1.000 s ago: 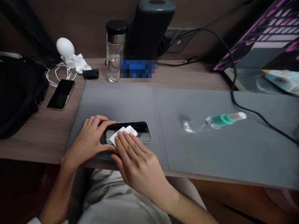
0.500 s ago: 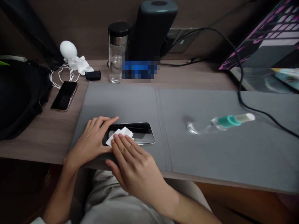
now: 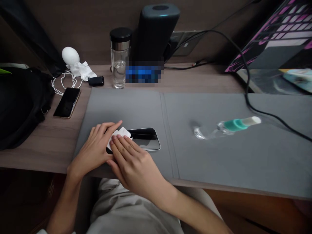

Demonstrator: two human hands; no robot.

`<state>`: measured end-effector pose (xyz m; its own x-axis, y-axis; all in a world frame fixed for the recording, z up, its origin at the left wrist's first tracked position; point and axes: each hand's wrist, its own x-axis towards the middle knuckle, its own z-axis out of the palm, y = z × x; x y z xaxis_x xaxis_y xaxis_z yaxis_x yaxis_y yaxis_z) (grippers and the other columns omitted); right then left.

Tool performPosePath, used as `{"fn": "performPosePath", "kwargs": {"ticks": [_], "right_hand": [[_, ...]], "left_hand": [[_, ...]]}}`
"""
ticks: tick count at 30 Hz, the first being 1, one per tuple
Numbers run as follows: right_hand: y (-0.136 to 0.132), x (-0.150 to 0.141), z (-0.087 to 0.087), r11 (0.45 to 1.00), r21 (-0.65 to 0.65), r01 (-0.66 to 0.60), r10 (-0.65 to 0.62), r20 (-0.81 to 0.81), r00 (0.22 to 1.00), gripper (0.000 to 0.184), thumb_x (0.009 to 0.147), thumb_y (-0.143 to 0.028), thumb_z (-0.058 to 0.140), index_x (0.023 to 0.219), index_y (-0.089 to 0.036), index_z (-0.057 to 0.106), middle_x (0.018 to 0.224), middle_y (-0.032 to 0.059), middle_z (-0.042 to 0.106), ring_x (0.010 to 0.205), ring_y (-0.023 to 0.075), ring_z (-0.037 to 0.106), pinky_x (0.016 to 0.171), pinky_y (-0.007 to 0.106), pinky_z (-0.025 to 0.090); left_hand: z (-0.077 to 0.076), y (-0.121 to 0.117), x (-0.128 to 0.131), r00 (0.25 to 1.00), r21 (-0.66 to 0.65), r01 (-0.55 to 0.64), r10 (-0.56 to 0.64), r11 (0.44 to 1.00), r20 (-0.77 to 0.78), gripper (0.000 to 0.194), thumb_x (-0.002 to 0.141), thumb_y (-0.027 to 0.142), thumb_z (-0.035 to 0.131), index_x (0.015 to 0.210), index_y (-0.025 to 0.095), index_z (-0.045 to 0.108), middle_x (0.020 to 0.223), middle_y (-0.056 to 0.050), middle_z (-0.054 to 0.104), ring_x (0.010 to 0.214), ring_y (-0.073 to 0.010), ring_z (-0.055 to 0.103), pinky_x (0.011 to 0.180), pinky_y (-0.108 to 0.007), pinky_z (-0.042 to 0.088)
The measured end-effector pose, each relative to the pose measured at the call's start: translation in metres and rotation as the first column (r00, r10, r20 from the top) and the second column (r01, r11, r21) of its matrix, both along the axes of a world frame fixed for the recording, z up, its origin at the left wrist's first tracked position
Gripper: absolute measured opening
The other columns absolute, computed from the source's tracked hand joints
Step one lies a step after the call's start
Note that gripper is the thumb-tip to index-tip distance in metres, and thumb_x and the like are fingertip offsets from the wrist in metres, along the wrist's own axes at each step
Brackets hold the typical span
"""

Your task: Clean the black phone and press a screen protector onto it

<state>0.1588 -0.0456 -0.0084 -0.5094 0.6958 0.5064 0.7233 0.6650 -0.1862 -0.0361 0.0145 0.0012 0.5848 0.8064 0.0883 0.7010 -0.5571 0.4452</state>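
Observation:
A smartphone [image 3: 147, 138] with a dark, shiny screen lies face up on the grey desk mat. Around its left end my left hand [image 3: 96, 144] is closed, thumb on the near side and index finger on the far side. My right hand [image 3: 137, 169] presses a folded white tissue [image 3: 123, 131] flat on the screen's left part, fingers together over it. The hands hide the phone's left end. Farther right, a clear spray bottle [image 3: 225, 126] with a teal collar and white cap lies on its side.
A second phone [image 3: 67, 102] lies on the left near a black bag [image 3: 21, 104]. Behind the mat [image 3: 209, 162] stand a glass water bottle [image 3: 119, 70] and a dark tall device [image 3: 157, 35]. A black cable [image 3: 247, 78] crosses the mat's right side.
My right hand has slid the tissue left along the screen, closer to my left hand. The left hand keeps its place on the phone. The view has shifted slightly.

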Motion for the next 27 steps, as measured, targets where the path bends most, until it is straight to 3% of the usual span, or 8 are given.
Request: {"fn": "performPosePath", "kwargs": {"ticks": [9,13,19,27], "right_hand": [[-0.008,0.003,0.007,0.999,0.05,0.017,-0.017,-0.008,1.0,0.041,0.115,-0.029,0.051,0.125,-0.002,0.08,0.132,0.0191,0.08,0.124,0.029,0.079,0.115,0.041,0.062],[0.005,0.001,0.002,0.999,0.037,0.027,-0.027,0.009,1.0,0.038,0.114,-0.026,0.053,0.133,-0.004,0.077,0.139,0.0181,0.077,0.131,0.0275,0.075,0.121,0.041,0.058],[0.018,0.002,-0.004,0.996,-0.083,0.022,-0.021,0.009,1.0,0.042,0.113,-0.026,0.056,0.145,-0.003,0.069,0.153,0.0204,0.068,0.146,0.0285,0.065,0.13,0.044,0.049],[0.014,0.026,-0.003,0.995,-0.041,0.09,-0.091,-0.018,0.996,0.037,0.112,-0.019,0.057,0.142,-0.005,0.072,0.15,0.0174,0.07,0.141,0.0269,0.069,0.129,0.044,0.05]], "left_hand": [[0.001,-0.001,0.003,0.999,0.013,0.006,-0.005,1.0,-0.046,0.077,0.102,0.02,0.062,0.173,0.028,0.034,0.156,-0.011,0.055,0.136,-0.0299,0.054,0.115,-0.046,0.043],[-0.002,0.001,0.0,0.999,0.023,0.031,-0.03,0.999,-0.033,0.079,0.101,0.02,0.062,0.174,0.028,0.033,0.156,-0.012,0.056,0.136,-0.031,0.055,0.114,-0.048,0.043],[-0.001,0.002,0.0,0.999,0.03,0.018,-0.017,0.999,-0.031,0.085,0.097,0.027,0.072,0.173,0.026,0.035,0.156,-0.013,0.055,0.136,-0.0328,0.055,0.116,-0.049,0.043],[-0.001,0.0,0.003,0.999,0.032,-0.027,0.027,0.999,-0.018,0.084,0.1,0.053,0.078,0.169,0.026,0.038,0.151,-0.012,0.058,0.139,-0.0327,0.054,0.118,-0.049,0.043]]}}
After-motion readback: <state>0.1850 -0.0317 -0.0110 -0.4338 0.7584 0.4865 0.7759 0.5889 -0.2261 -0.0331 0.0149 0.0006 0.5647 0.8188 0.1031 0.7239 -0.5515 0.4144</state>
